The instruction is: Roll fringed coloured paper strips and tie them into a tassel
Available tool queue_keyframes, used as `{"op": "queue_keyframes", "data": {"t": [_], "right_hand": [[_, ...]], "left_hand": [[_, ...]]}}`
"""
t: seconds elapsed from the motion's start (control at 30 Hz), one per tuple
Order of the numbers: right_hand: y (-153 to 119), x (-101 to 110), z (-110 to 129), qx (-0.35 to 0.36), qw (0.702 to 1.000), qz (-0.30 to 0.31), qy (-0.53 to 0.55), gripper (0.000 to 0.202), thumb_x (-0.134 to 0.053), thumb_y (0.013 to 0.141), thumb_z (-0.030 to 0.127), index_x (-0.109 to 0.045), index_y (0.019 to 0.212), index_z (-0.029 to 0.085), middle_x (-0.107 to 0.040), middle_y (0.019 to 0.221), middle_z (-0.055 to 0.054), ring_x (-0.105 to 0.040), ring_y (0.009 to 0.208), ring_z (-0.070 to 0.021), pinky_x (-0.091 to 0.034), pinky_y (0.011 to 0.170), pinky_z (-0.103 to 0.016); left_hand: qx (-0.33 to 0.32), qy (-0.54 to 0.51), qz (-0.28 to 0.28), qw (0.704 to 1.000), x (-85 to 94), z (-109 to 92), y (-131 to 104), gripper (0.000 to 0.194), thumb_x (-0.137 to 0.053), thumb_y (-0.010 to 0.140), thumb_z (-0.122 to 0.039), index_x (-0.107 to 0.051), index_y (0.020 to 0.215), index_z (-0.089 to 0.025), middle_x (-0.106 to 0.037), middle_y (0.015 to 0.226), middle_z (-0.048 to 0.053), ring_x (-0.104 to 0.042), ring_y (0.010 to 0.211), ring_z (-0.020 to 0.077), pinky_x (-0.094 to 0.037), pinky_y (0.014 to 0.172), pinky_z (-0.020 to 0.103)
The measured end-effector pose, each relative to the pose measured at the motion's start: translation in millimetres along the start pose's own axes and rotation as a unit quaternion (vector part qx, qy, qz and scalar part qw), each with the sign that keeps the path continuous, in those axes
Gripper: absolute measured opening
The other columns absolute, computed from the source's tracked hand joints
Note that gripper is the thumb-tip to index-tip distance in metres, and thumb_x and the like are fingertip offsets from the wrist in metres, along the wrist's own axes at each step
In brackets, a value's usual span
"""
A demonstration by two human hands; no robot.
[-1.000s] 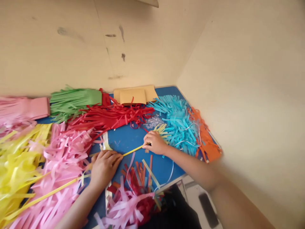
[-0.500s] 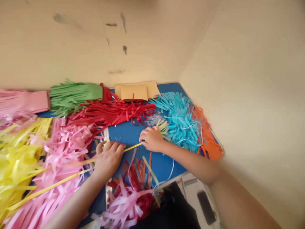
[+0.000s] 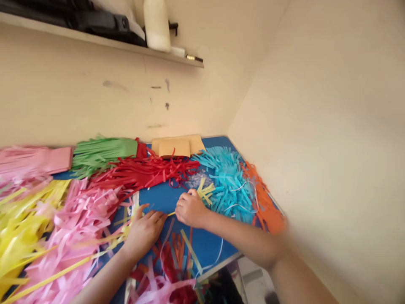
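Observation:
A yellow strip (image 3: 171, 214) spans the short gap between my two hands, low over the blue table. My left hand (image 3: 146, 230) is closed on the strip with its thumb raised; the palm side is hidden. My right hand (image 3: 191, 209) pinches the strip's other end. Beyond the right fingers fans out a small tuft of pale yellow strips (image 3: 206, 192), its base hidden by that hand. Longer yellow strips (image 3: 60, 270) trail left behind my left wrist, across a pile of pink fringe (image 3: 82, 219).
Red fringe (image 3: 142, 171), green fringe (image 3: 107, 152) and folded tan sheets (image 3: 174, 147) lie along the wall. Blue fringe (image 3: 228, 181) with white string and orange fringe (image 3: 265, 207) are at right. Yellow fringe (image 3: 19, 228) lies left. A shelf (image 3: 186, 60) juts out above.
The view has tilted up, bringing the shelf into sight. My hands are closer together, and less of the yellow strip shows between them.

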State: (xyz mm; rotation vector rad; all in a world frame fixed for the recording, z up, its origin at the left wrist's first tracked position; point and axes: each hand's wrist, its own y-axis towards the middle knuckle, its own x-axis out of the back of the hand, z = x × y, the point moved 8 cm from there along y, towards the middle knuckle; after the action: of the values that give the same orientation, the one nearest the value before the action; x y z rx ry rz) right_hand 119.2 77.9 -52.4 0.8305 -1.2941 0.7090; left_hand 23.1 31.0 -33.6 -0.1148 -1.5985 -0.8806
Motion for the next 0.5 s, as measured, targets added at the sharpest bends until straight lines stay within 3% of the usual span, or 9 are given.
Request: {"op": "queue_keyframes", "data": {"t": [0.1, 0.17, 0.23, 0.3, 0.33, 0.4, 0.5], "right_hand": [[-14, 36, 14, -0.051, 0.989, -0.023, 0.138, 0.022, -0.058, 0.094, 0.034, -0.072, 0.082, 0.023, -0.073, 0.095, -0.003, -0.056, 0.095, -0.0218, -0.035, 0.087, -0.043], [-22, 48, 21, -0.079, 0.944, -0.02, 0.321, 0.031, -0.054, 0.096, 0.045, -0.073, 0.085, 0.023, -0.073, 0.098, -0.003, -0.058, 0.092, -0.0192, -0.038, 0.086, -0.038], [-26, 39, 26, -0.118, 0.834, 0.03, 0.538, 0.044, -0.057, 0.089, 0.06, -0.073, 0.082, 0.019, -0.07, 0.084, -0.002, -0.06, 0.078, -0.0162, -0.043, 0.075, -0.031], [-28, 21, 31, -0.177, 0.693, 0.081, 0.694, 0.054, -0.071, 0.069, 0.071, -0.071, 0.077, 0.017, -0.063, 0.068, 0.001, -0.055, 0.061, -0.0125, -0.041, 0.061, -0.026], [-29, 12, 32, -0.209, 0.637, 0.085, 0.737, 0.057, -0.079, 0.058, 0.07, -0.07, 0.074, 0.016, -0.06, 0.064, 0.003, -0.051, 0.056, -0.0105, -0.039, 0.057, -0.025], [-30, 2, 32, -0.252, 0.572, 0.053, 0.779, 0.056, -0.088, 0.045, 0.062, -0.069, 0.068, 0.015, -0.059, 0.06, 0.004, -0.049, 0.053, -0.0084, -0.037, 0.055, -0.023], [-31, 0, 34, -0.267, 0.527, -0.021, 0.806, 0.05, -0.091, 0.045, 0.054, -0.065, 0.06, 0.014, -0.06, 0.057, 0.003, -0.048, 0.05, -0.0074, -0.036, 0.051, -0.021]], "left_hand": [[-0.035, -0.018, -0.038, 0.999, 44.0, -6, -1, 0.034, -0.038, 0.094, -0.013, -0.068, 0.1, -0.026, -0.077, 0.09, 0.0, -0.069, 0.079, 0.0184, -0.021, 0.115, 0.047], [-0.084, -0.043, -0.039, 0.995, 69.8, -20, -3, 0.035, -0.035, 0.096, -0.017, -0.066, 0.107, -0.028, -0.077, 0.095, -0.001, -0.07, 0.083, 0.0183, -0.015, 0.119, 0.043], [-0.093, -0.065, -0.059, 0.992, 89.6, -28, -1, 0.035, -0.034, 0.096, -0.017, -0.065, 0.109, -0.028, -0.078, 0.094, -0.001, -0.07, 0.083, 0.0177, -0.015, 0.12, 0.04], [-0.071, -0.082, -0.088, 0.99, 98.7, -32, 1, 0.034, -0.036, 0.095, -0.015, -0.065, 0.107, -0.028, -0.078, 0.091, -0.001, -0.07, 0.08, 0.0169, -0.018, 0.12, 0.04], [-0.058, -0.085, -0.103, 0.989, 99.8, -33, 2, 0.032, -0.038, 0.094, -0.014, -0.065, 0.106, -0.027, -0.078, 0.089, -0.001, -0.07, 0.078, 0.0166, -0.022, 0.118, 0.041], [-0.034, -0.08, -0.126, 0.988, 98.1, -36, 3, 0.024, -0.044, 0.094, -0.016, -0.066, 0.1, -0.025, -0.077, 0.086, -0.001, -0.07, 0.076, 0.0162, -0.031, 0.113, 0.041], [0.053, -0.109, -0.152, 0.981, 94.8, -34, 4, 0.017, -0.05, 0.095, -0.024, -0.066, 0.091, -0.022, -0.073, 0.082, 0.0, -0.069, 0.075, 0.0153, -0.047, 0.091, 0.033]]}}
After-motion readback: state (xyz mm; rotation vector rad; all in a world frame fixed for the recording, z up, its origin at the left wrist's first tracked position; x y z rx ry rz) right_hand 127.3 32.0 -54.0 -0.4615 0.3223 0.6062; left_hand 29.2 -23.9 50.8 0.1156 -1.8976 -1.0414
